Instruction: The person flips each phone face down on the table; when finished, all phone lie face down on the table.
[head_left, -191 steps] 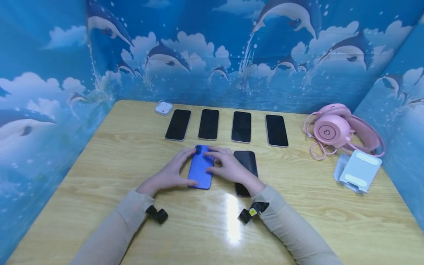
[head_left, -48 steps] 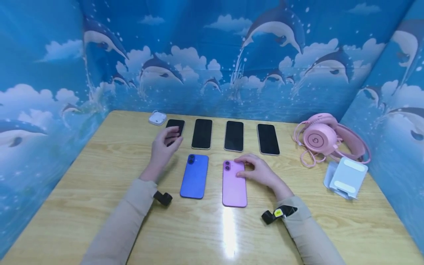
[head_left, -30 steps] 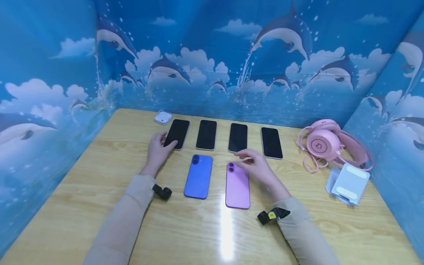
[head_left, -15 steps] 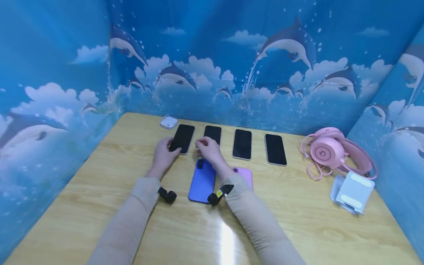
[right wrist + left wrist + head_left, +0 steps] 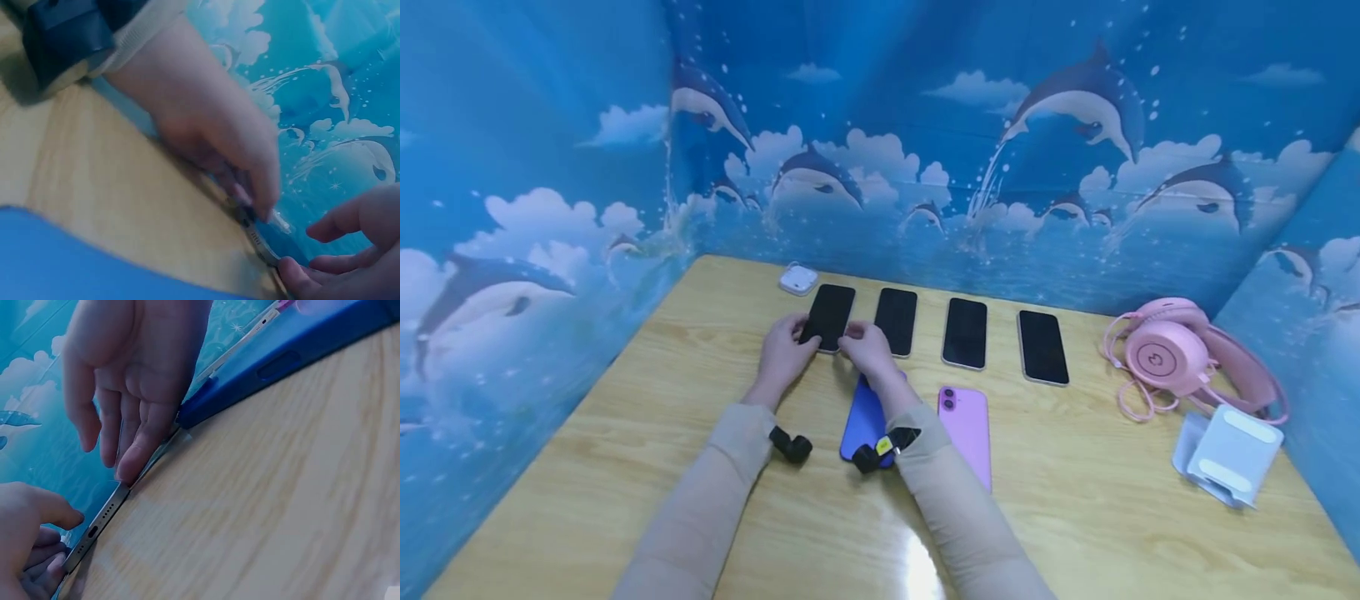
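Note:
In the head view, the leftmost black-screened smartphone [image 5: 830, 313] lies screen up in the back row. My left hand [image 5: 784, 354] grips its left side, thumb over the lower left corner of the screen. The curled fingers of my right hand [image 5: 868, 348] are at its lower right corner. The left wrist view shows the phone's bottom edge [image 5: 94, 532], with its port, between both hands. Under my right forearm is a blue smartphone [image 5: 863, 425], back up and partly hidden. Right of that forearm lies a pink smartphone [image 5: 967, 425], also back up.
Three more phones with black screens, a left one [image 5: 896, 321], a middle one [image 5: 965, 333] and a right one [image 5: 1042, 348], continue the back row. A white square case [image 5: 798, 279] sits behind. Pink headphones [image 5: 1165, 357] and a pale blue stand [image 5: 1236, 454] are at right.
Earlier both hands were on the blue phone; the pink one was then turned back up. My left hand has taken the leftmost phone's side, and my right hand has crossed left to its corner.

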Demonstrator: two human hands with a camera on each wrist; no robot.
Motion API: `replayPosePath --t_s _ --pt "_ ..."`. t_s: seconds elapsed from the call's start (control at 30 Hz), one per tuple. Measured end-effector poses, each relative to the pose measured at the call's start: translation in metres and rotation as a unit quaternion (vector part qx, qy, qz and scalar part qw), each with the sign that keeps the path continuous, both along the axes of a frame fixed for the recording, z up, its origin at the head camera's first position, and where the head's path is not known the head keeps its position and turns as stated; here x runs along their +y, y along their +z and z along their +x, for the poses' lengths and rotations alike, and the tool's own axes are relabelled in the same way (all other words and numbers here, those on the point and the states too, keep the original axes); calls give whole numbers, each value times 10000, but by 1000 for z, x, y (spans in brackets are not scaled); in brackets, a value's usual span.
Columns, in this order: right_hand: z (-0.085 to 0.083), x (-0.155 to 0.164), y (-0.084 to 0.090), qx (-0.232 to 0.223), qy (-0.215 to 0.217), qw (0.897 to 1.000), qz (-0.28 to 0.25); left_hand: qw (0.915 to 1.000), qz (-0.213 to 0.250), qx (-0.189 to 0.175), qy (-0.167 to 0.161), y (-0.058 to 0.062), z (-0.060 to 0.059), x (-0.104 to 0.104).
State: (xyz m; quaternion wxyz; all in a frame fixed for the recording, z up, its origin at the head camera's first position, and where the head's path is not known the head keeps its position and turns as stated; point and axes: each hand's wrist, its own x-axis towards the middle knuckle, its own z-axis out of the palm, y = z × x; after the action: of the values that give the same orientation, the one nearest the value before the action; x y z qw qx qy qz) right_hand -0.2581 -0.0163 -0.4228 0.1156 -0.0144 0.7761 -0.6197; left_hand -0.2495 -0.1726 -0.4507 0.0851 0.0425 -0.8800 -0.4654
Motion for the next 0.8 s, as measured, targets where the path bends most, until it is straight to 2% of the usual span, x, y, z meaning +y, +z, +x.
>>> replayPosePath --t_s 0.23,0.37,0.5,0.63,0.8 --pt "-2 7 3 -379 -199 9956 -828 9999 -84 -19 -64 3 2 3" --pt "-5 7 3 -569 -421 9875 -1408 9998 -146 47 -109 4 1 3" --pt "-6 4 2 -562 -526 9789 -1891 9997 -37 183 -178 3 0 3" --pt "-6 -1 0 -354 -451 9758 -2111 9989 144 289 -330 4 1 5" --pt "-4 -6 0 22 -223 9826 -1846 9980 347 345 -405 4 2 5"
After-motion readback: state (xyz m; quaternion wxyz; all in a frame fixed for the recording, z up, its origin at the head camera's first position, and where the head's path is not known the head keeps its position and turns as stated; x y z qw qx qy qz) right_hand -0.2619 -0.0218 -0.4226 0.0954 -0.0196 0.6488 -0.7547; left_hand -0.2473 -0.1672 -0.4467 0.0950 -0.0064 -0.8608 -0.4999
